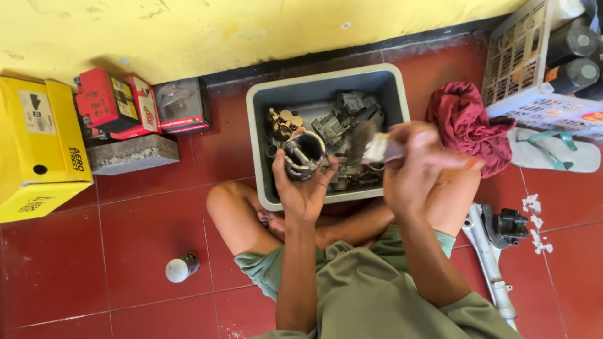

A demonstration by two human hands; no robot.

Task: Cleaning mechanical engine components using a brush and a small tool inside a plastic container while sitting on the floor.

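Left hand (306,188) cups a short, dark, ring-shaped metal engine part (303,155) from below, fingers curled up its sides, holding it just over the near edge of the grey plastic tub (262,119) that sits on the red tiled floor (151,232) between my knees. Right hand (418,166) is blurred by motion; it is closed around a small pale object (384,149), perhaps a scrap of abrasive or a brush, though I cannot tell which, held just beside the ring.

Risks, as I judge them: the ring rests mostly on my fingertips, so a hard stroke from the right hand could knock it out of my grip; it would fall into the tub onto the grey cast metal assembly (342,125) and the small brass-coloured pieces (284,122), or onto my crossed bare legs. Greasy fingers would make that slip likelier.

Surroundings: a crumpled dark red rag (468,122) lies right of the tub, near a pale green sandal (556,150) and a white lattice plastic basket (521,63) holding dark spray cans (575,56). A silver metal bracket with a black fitting (496,242) lies by my right knee, close enough to catch an elbow. To the left stand a yellow cardboard box (41,147), red parts boxes (116,103), a grey concrete block (132,154), and a small white-capped bulb-like object (181,269) on the tiles. A yellow wall (188,31) closes the far side.
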